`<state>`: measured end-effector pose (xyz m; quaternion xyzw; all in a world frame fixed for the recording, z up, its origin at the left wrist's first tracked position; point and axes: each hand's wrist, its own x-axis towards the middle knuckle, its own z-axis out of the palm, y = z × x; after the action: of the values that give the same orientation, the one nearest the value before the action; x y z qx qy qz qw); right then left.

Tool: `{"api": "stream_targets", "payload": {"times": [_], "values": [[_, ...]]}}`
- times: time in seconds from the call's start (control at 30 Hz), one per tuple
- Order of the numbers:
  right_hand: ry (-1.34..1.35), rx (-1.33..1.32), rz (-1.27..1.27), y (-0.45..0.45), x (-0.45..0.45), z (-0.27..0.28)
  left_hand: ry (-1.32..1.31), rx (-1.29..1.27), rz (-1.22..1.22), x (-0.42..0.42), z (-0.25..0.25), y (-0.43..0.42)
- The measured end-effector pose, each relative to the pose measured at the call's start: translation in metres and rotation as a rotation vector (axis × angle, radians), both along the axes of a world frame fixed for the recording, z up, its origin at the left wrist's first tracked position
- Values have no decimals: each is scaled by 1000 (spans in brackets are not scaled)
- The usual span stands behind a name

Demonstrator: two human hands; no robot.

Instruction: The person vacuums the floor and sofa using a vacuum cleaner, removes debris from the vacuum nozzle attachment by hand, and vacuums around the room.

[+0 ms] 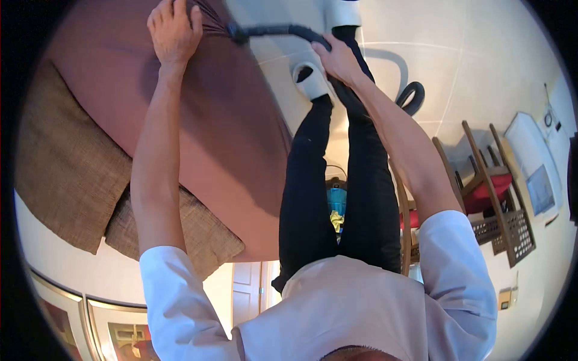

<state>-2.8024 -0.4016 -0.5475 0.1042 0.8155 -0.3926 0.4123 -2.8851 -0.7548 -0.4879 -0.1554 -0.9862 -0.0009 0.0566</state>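
My left hand [174, 33] rests on the maroon sofa cover [223, 120], fingers spread and partly cut off by the upper edge of the view. Beside it, the fabric is gathered in creases. My right hand [340, 60] is wrapped round the black tube of a vacuum cleaner hose [280, 29]. The tube's dark nozzle [238, 34] touches the creased cover, just right of my left hand. Behind my right forearm a loop of black ribbed hose [413, 98] shows. The vacuum's body cannot be made out for certain.
Brown cushions [66, 156] lie on the sofa at left. My feet in white slippers [311, 81] stand on pale floor tiles [415, 54]. Wooden chairs [481, 180] with red seats are at right. Between my legs, a blue container [337, 200] with something yellow shows behind me.
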Motion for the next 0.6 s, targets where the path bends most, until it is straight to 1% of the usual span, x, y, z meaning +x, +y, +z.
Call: {"api": "stream_targets", "payload": {"times": [0.07,0.1,0.13,0.17,0.2,0.23,0.3,0.33,0.37,0.4,0.47,0.5,0.57,0.6], "values": [[-17,153,364,36,28,17,97,14,118,20,-1,11],[-97,195,492,48,34,29,50,94,137,41,1,20],[-100,201,496,56,31,34,48,100,141,64,2,28],[-133,174,451,63,28,31,5,114,201,92,2,35],[-134,159,349,65,27,25,-48,124,260,122,6,44],[-108,129,188,62,23,16,-96,142,284,149,12,52],[-49,12,-91,45,8,-3,-99,135,323,203,13,65],[-42,-62,-167,32,1,-6,-102,137,355,223,11,70],[-91,-106,-224,11,-11,13,-115,135,351,237,11,73],[-46,-209,-264,0,-2,-1,-126,136,350,242,11,76],[101,-35,-74,-7,39,-26,-71,173,355,242,9,77],[300,-9,-28,1,68,-28,-63,166,364,244,10,78],[149,66,84,32,114,7,-80,247,404,249,15,79],[49,105,218,55,137,23,-73,242,402,260,18,82]]}}
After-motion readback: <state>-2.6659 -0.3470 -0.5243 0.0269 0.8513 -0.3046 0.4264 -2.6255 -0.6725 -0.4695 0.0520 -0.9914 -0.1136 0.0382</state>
